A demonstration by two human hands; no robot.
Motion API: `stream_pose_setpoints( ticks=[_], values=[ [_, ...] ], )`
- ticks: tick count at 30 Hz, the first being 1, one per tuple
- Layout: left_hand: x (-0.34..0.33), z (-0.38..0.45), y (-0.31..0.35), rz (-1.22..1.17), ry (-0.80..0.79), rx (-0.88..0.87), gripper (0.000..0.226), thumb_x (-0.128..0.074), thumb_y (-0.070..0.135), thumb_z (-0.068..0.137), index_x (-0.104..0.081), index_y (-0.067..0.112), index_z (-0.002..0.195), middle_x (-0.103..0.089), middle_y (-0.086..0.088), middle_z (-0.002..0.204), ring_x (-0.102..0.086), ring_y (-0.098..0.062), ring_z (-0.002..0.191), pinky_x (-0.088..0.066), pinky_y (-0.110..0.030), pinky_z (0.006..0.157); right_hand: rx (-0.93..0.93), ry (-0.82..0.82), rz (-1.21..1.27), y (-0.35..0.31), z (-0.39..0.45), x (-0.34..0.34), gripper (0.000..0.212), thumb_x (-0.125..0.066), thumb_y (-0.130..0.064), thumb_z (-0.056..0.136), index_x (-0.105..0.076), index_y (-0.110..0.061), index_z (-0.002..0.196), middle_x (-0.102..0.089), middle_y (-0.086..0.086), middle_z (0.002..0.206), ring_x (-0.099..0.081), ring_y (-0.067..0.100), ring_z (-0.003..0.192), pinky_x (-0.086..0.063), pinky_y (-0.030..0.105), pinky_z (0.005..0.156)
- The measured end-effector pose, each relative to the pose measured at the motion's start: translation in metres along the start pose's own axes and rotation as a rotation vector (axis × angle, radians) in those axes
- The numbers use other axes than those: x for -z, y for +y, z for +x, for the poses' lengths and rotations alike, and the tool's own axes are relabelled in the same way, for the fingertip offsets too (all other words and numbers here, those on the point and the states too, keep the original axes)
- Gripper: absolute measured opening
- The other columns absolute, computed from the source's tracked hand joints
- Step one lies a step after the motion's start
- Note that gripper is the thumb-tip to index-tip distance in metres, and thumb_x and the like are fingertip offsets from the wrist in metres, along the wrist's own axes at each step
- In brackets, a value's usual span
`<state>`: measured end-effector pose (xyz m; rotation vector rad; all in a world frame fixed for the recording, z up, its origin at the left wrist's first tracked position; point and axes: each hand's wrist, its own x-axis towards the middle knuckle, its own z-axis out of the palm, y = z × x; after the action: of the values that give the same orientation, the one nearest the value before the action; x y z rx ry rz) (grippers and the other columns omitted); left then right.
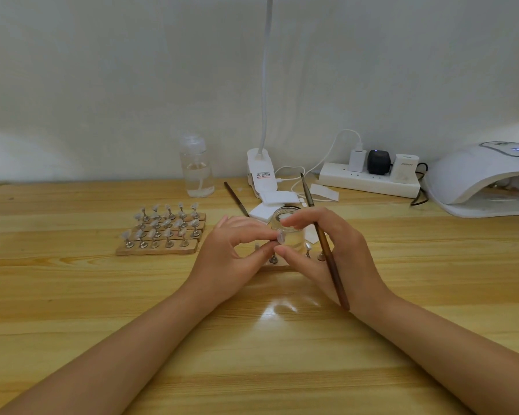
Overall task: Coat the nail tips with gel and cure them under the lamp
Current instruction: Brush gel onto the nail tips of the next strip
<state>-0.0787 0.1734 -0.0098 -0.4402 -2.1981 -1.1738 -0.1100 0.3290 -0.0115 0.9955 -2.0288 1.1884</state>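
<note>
While the left hand (pixel 234 259) pinches a nail tip (pixel 280 236) in a narrow grip, the right hand (pixel 327 253) grips a brush (pixel 330 259). Just behind sits a glass jar (pixel 285 226); far right, the curing lamp (pixel 486 178); bare surface (pixel 72 295) lies nearer.

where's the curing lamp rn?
Head view, far right: the white curing lamp sits at the table's back edge against the wall, just right of the power strip, partly cut off by the frame.
</note>
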Motion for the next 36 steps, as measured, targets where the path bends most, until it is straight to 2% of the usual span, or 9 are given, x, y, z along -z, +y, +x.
stream_pose_setpoints(
  ticks=[4, 11, 14, 16, 18, 21, 27, 32, 36],
  values=[
    [0.0, -0.001, 0.0, 0.0, -0.005, -0.001, 0.026, -0.072, 0.012, 0.071, -0.071, 0.028, 0.091, -0.066, 0.016, 0.085, -0.062, -0.01, 0.09, -0.036, -0.062, 0.094, 0.017, -0.008, 0.013, 0.002, -0.001, 0.0, 0.03, -0.075, -0.023, 0.069, -0.063, -0.013, 0.095, -0.06, -0.014, 0.09, -0.058, 0.004, 0.086, -0.048, 0.024, 0.08],
    [0.0, 0.0, 0.002, 0.013, -0.026, -0.017, 0.025, -0.066, 0.028, 0.071, -0.067, 0.025, 0.096, -0.07, 0.008, 0.087, -0.063, -0.014, 0.091, -0.035, -0.063, 0.094, 0.021, -0.019, 0.015, 0.002, -0.001, 0.002, 0.024, -0.073, -0.018, 0.072, -0.063, -0.011, 0.093, -0.06, -0.012, 0.089, -0.058, 0.006, 0.085, -0.047, 0.017, 0.076],
    [0.0, 0.0, 0.001, 0.025, -0.037, 0.002, 0.026, -0.066, 0.032, 0.071, -0.066, 0.028, 0.097, -0.068, 0.013, 0.091, -0.062, -0.009, 0.095, -0.035, -0.059, 0.096, -0.01, -0.007, 0.039, 0.003, -0.001, 0.002, 0.025, -0.077, -0.011, 0.072, -0.062, -0.012, 0.092, -0.058, -0.015, 0.086, -0.058, 0.005, 0.085, -0.045, 0.013, 0.078],
    [-0.001, 0.0, 0.0, 0.024, -0.041, 0.034, 0.029, -0.067, 0.036, 0.069, -0.064, 0.033, 0.097, -0.066, 0.02, 0.093, -0.058, 0.002, 0.097, -0.036, -0.052, 0.1, -0.053, 0.01, 0.067, 0.005, 0.001, 0.004, 0.026, -0.077, -0.008, 0.072, -0.061, -0.011, 0.091, -0.058, -0.017, 0.086, -0.057, 0.002, 0.086, -0.042, 0.008, 0.079],
    [-0.001, 0.001, -0.003, 0.034, -0.054, 0.088, 0.037, -0.071, 0.036, 0.067, -0.055, 0.044, 0.1, -0.063, 0.024, 0.093, -0.055, 0.007, 0.099, -0.037, -0.036, 0.102, -0.095, 0.02, 0.082, 0.007, 0.003, 0.007, 0.025, -0.077, -0.008, 0.071, -0.061, -0.009, 0.091, -0.059, -0.014, 0.085, -0.058, 0.003, 0.085, -0.04, 0.007, 0.079],
    [-0.001, 0.001, -0.009, 0.07, -0.107, 0.138, 0.051, -0.078, 0.028, 0.065, -0.048, 0.048, 0.102, -0.061, 0.022, 0.095, -0.054, 0.006, 0.097, -0.037, -0.009, 0.089, -0.115, -0.015, 0.067, 0.012, 0.004, 0.012, 0.026, -0.077, -0.008, 0.071, -0.06, -0.011, 0.09, -0.062, -0.005, 0.085, -0.059, 0.004, 0.084, -0.044, 0.007, 0.073],
    [-0.002, 0.001, -0.016, 0.04, -0.172, 0.22, 0.057, -0.08, 0.028, 0.063, -0.048, 0.033, 0.11, -0.062, 0.014, 0.089, -0.054, 0.004, 0.086, -0.04, -0.005, 0.077, -0.045, -0.117, -0.05, 0.017, 0.003, 0.013, 0.026, -0.08, -0.009, 0.068, -0.063, -0.011, 0.088, -0.059, -0.013, 0.081, -0.051, -0.003, 0.078, -0.045, 0.019, 0.075],
    [-0.002, 0.001, -0.015, 0.02, -0.212, 0.243, 0.055, -0.079, 0.022, 0.067, -0.045, 0.039, 0.106, -0.063, 0.014, 0.077, -0.055, 0.008, 0.082, -0.036, 0.002, 0.07, 0.007, -0.13, -0.118, 0.017, 0.003, 0.011, 0.026, -0.082, -0.011, 0.065, -0.065, -0.01, 0.086, -0.059, -0.013, 0.081, -0.049, 0.001, 0.076, -0.046, 0.035, 0.074],
    [-0.002, 0.001, -0.014, 0.005, -0.219, 0.243, 0.051, -0.079, 0.021, 0.067, -0.047, 0.043, 0.1, -0.064, 0.013, 0.076, -0.058, -0.003, 0.08, -0.041, -0.007, 0.071, 0.025, -0.139, -0.132, 0.017, 0.002, 0.01, 0.026, -0.082, -0.012, 0.065, -0.066, -0.012, 0.085, -0.058, -0.014, 0.08, -0.05, 0.005, 0.077, -0.045, 0.036, 0.074]
  ],
)
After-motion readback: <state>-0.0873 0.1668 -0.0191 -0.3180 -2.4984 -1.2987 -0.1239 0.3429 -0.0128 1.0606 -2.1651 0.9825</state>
